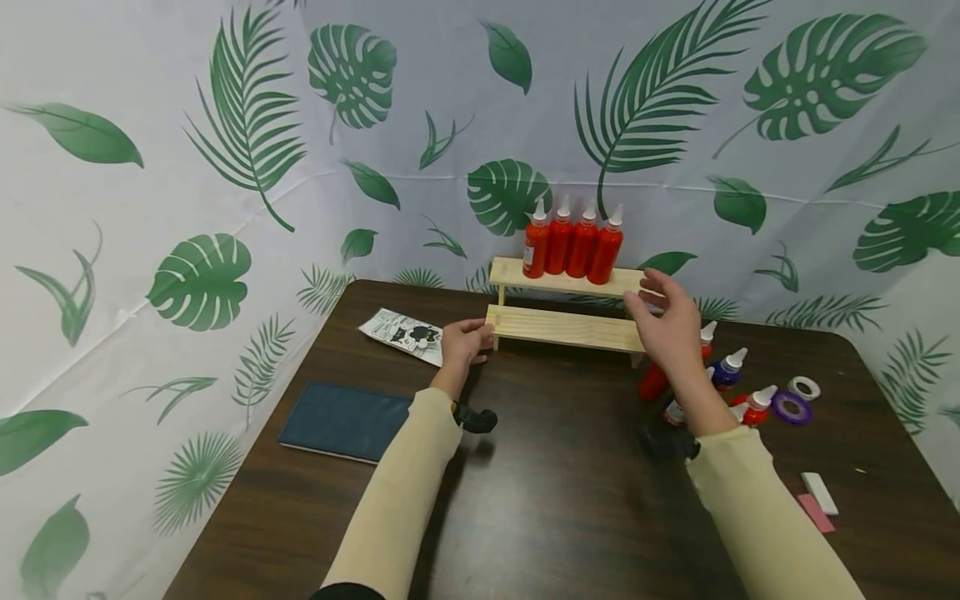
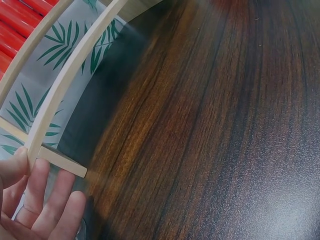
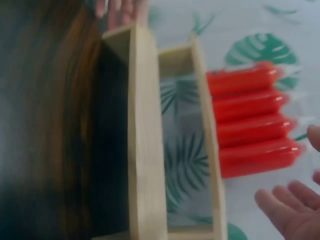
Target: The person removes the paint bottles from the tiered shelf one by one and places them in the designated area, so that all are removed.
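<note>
In the upper middle of the head view a small two-step wooden rack (image 1: 564,305) stands on the dark table (image 1: 525,500), with four red bottles (image 1: 573,242) upright in a tight row on its top step. The left hand (image 1: 463,340) grips the left end of the lower step, thumb on the end and fingers curled beneath; the left wrist view shows those fingers (image 2: 47,200) close together by the rack's foot. The right hand (image 1: 666,321) is at the rack's right end, fingers spread and relaxed; whether it touches the wood I cannot tell, and in the right wrist view its fingertips (image 3: 280,202) hang apart from the bottles.

The risk is a tip-over: the bottles are tall and top-heavy on a narrow shelf, so any uneven pull from the one gripping hand could tilt the rack and topple them like skittles. More loose bottles (image 1: 726,367) lie just right of the rack, where the right hand's sleeve could knock them toward the tape rolls (image 1: 797,400).
</note>
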Available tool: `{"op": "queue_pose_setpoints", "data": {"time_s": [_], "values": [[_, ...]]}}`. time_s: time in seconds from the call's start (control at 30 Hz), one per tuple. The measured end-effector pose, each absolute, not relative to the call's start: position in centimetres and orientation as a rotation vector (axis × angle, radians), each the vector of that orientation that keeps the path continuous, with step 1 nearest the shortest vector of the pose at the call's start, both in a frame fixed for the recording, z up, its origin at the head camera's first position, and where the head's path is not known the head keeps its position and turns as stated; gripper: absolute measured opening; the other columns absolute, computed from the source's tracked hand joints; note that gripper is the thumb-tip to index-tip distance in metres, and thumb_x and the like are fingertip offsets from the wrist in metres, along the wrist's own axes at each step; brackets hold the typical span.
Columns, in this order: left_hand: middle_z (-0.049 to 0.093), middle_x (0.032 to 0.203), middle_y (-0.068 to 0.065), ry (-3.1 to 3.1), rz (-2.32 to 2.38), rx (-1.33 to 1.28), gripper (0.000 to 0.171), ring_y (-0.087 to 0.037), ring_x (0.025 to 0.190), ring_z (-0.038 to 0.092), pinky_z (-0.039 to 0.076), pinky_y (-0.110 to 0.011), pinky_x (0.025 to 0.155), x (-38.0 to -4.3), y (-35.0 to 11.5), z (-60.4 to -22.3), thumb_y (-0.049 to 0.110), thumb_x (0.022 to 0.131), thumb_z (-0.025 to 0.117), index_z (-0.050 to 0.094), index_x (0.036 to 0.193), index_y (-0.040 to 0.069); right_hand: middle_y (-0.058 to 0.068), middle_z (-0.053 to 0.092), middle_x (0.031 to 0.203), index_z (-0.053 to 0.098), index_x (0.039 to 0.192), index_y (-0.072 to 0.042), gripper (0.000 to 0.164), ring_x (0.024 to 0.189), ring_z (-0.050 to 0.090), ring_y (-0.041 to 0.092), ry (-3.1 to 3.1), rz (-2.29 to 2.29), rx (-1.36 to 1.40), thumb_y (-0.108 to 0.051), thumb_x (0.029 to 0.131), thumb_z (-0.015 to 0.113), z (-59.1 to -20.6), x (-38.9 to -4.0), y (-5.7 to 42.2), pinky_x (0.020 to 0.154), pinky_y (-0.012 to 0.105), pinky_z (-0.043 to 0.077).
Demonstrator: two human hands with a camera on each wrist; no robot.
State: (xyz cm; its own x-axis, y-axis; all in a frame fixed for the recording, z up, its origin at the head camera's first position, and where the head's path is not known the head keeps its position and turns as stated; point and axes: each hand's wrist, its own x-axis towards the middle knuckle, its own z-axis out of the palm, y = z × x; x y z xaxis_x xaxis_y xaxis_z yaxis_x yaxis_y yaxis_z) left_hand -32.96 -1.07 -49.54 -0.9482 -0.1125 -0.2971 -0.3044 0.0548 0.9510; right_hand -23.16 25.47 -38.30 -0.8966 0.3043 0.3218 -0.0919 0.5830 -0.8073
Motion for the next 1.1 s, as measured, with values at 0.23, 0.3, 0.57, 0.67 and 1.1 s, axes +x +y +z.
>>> {"op": "queue_pose_setpoints", "data": {"time_s": [0.23, 0.3, 0.57, 0.67, 1.1], "values": [[0.073, 0.083, -0.007, 2.175, 2.014, -0.478, 0.021, -0.015, 0.072, 0.071, 0.058, -0.036, 0.062, -32.9, -1.4, -50.0, 0.020, 0.086, 0.073, 0.074, 0.104, 0.011, 0.019, 0.031, 0.152, 0.015, 0.154, -0.012, 0.074, 0.135, 0.037, 0.038, -2.543, 1.270, -0.210, -0.035, 0.096, 0.055, -38.1, -29.3, 25.1, 0.105, 0.052, 0.037], [0.073, 0.083, -0.008, 2.171, 2.013, -0.482, 0.021, -0.017, 0.073, 0.072, 0.058, -0.037, 0.064, -32.8, -1.5, -50.0, 0.020, 0.086, 0.073, 0.073, 0.105, 0.011, 0.019, 0.027, 0.154, 0.009, 0.155, -0.011, 0.077, 0.137, 0.033, 0.039, -2.583, 1.280, -0.213, -0.035, 0.097, 0.054, -38.1, -30.3, 25.2, 0.108, 0.052, 0.033], [0.074, 0.083, -0.007, 2.171, 2.008, -0.462, 0.022, -0.018, 0.076, 0.072, 0.058, -0.034, 0.060, -33.0, -1.3, -49.9, 0.021, 0.086, 0.073, 0.073, 0.106, 0.011, 0.022, 0.028, 0.153, 0.008, 0.154, -0.011, 0.074, 0.136, 0.033, 0.040, -2.596, 1.342, -0.211, -0.030, 0.098, 0.052, -37.9, -32.3, 24.8, 0.109, 0.052, 0.031], [0.074, 0.083, -0.007, 2.169, 2.016, -0.459, 0.022, -0.017, 0.074, 0.072, 0.058, -0.032, 0.057, -33.3, -1.3, -49.9, 0.021, 0.085, 0.074, 0.074, 0.105, 0.012, 0.023, 0.040, 0.145, 0.022, 0.151, -0.008, 0.064, 0.129, 0.044, 0.039, -2.526, 1.326, -0.262, -0.026, 0.098, 0.054, -38.0, -32.7, 24.3, 0.106, 0.049, 0.037], [0.074, 0.085, -0.007, 2.175, 2.009, -0.444, 0.023, -0.016, 0.073, 0.071, 0.058, -0.032, 0.057, -33.6, -1.3, -49.8, 0.021, 0.086, 0.073, 0.073, 0.107, 0.012, 0.024, 0.046, 0.134, 0.030, 0.141, -0.002, 0.053, 0.122, 0.047, 0.037, -2.471, 1.368, -0.385, -0.024, 0.099, 0.053, -37.5, -32.8, 23.8, 0.103, 0.047, 0.042]]}}
